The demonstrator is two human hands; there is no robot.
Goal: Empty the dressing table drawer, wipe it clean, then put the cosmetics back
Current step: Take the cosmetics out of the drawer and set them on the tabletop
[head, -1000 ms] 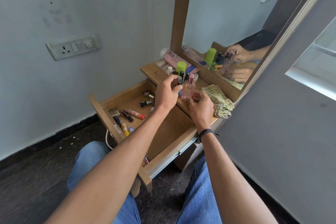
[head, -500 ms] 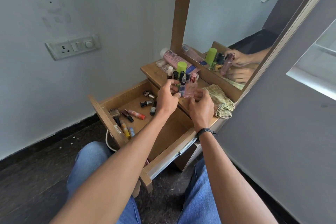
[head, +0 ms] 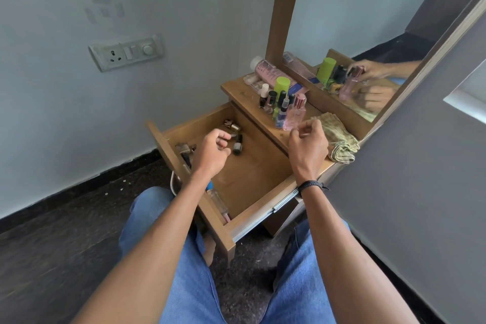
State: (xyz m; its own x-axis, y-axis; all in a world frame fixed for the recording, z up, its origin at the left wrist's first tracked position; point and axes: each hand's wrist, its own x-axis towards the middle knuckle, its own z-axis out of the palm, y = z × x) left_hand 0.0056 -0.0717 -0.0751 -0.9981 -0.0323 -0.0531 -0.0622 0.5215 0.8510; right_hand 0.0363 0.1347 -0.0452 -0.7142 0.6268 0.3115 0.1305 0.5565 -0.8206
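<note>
The wooden drawer (head: 252, 173) is pulled out over my lap. Small nail-polish bottles (head: 237, 148) lie at its back, and a brush (head: 184, 148) and a clear tube (head: 218, 200) lie along its front panel. My left hand (head: 213, 152) hovers over the drawer's left part, fingers loosely curled and empty. My right hand (head: 307, 144) is at the table top's edge, just short of a pink perfume bottle (head: 295, 113) and not touching it. Around that bottle stand several small bottles (head: 263, 98) and a green-capped one (head: 281, 85). A folded checked cloth (head: 339, 139) lies to its right.
A large pink bottle (head: 268, 71) lies at the back of the table top (head: 242, 92), against the mirror frame. The mirror (head: 368, 21) reflects my hands. A grey wall (head: 420, 179) closes the right side, and a socket plate (head: 126, 51) is on the left wall.
Both hands have let go of the pink perfume bottle, which now stands on the table top. My left hand has dropped down and left over the drawer; my right hand has pulled back slightly.
</note>
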